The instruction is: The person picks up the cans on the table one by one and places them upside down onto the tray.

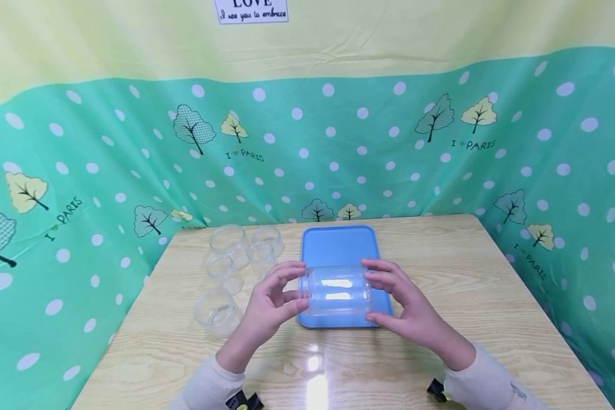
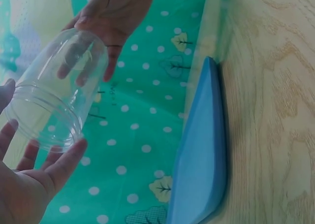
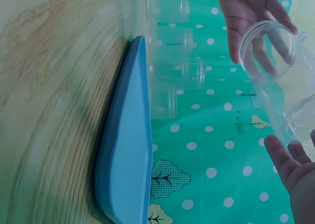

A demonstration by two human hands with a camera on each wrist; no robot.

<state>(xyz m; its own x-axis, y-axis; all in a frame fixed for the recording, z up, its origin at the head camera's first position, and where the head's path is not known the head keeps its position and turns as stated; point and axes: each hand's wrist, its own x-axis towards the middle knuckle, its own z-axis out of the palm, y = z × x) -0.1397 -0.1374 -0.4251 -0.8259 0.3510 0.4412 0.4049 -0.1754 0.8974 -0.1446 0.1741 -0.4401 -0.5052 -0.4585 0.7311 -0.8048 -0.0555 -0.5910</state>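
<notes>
Jar (image 2: 58,86) off tray (image 2: 201,150) in wrist views

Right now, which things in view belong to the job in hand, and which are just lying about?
In the job:
clear cylindrical jar, held sideways
left hand and right hand, gripping its ends
blue rectangular tray below, probably

Seemingly just about:
other clear round containers, untouched
pale wood-grain table
green dotted cloth
</notes>
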